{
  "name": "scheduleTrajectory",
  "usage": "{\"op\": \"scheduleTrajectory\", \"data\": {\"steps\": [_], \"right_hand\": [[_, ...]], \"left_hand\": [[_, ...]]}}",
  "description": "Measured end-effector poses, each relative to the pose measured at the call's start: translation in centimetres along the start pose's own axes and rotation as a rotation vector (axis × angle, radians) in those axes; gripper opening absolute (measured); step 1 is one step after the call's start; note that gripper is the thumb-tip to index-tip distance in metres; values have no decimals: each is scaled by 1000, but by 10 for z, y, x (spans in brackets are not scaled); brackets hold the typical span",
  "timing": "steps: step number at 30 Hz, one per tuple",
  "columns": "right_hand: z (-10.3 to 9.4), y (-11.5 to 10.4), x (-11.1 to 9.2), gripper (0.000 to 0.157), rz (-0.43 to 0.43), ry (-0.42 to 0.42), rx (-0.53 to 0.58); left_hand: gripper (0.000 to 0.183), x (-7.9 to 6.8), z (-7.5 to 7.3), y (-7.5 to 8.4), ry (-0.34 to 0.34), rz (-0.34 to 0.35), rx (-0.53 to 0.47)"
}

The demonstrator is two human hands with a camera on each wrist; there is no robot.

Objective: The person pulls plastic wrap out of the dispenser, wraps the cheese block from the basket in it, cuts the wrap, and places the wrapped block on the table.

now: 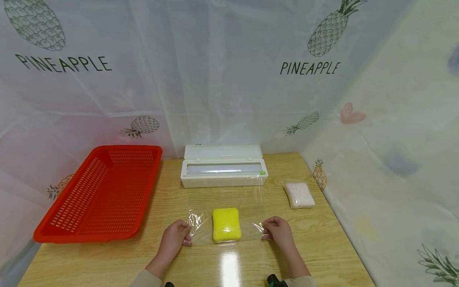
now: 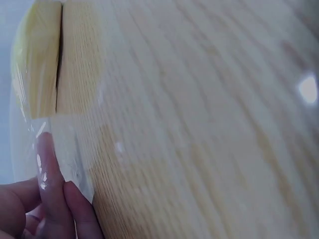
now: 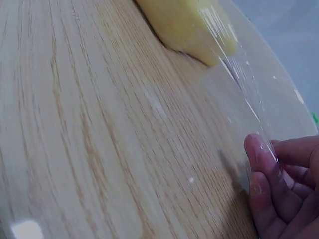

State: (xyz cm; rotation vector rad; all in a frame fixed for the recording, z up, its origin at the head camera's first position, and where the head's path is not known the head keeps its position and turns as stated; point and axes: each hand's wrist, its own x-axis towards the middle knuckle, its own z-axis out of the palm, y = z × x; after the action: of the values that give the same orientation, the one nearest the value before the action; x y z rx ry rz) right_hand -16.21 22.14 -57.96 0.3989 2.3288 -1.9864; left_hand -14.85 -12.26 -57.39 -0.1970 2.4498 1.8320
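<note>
A clear sheet of plastic wrap [image 1: 196, 220] stretches between the two hands and over a yellow square sponge-like block [image 1: 226, 224] on the wooden table. My left hand [image 1: 175, 235] pinches one corner of the wrap, left of the block. On the other side my right hand [image 1: 279, 233] pinches the opposite corner. Both wrist views show the film over the fingertips and the block's edge. Behind the block is a white wrap dispenser box [image 1: 224, 181], its lid raised, with a roll inside. The film seems to run back to this box.
A red plastic basket [image 1: 102, 235] with slotted sides stands at the left. Near the right edge of the wooden table [image 1: 315, 247] lies a pale pink, speckled square block [image 1: 299, 195]. A curtain [image 1: 215, 79] printed with pineapples hangs behind the table.
</note>
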Motion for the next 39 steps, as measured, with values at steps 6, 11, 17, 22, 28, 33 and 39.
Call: {"op": "scheduleTrajectory", "data": {"steps": [6, 11, 17, 22, 28, 33, 39], "right_hand": [[2, -5, -3, 8, 16, 31, -56], [1, -4, -4, 10, 2, 48, -87], [-1, 0, -2, 11, 8, 41, -26], [-2, 1, -3, 12, 16, 35, -3], [-1, 3, -5, 13, 29, 36, 29], [-1, 3, -9, 19, 23, 31, 72], [-4, -4, -13, 11, 7, 18, 100]], "left_hand": [[6, -1, 2, 1, 43, 32, 154], [5, -1, 3, 3, 66, 60, 230], [5, -1, 4, 6, 89, 63, 223], [5, -1, 4, 6, 74, 63, 175], [6, -2, 4, 1, 80, 54, 168], [5, -3, 4, -2, 129, 74, 228], [5, -6, 2, 2, 109, 30, 156]]}}
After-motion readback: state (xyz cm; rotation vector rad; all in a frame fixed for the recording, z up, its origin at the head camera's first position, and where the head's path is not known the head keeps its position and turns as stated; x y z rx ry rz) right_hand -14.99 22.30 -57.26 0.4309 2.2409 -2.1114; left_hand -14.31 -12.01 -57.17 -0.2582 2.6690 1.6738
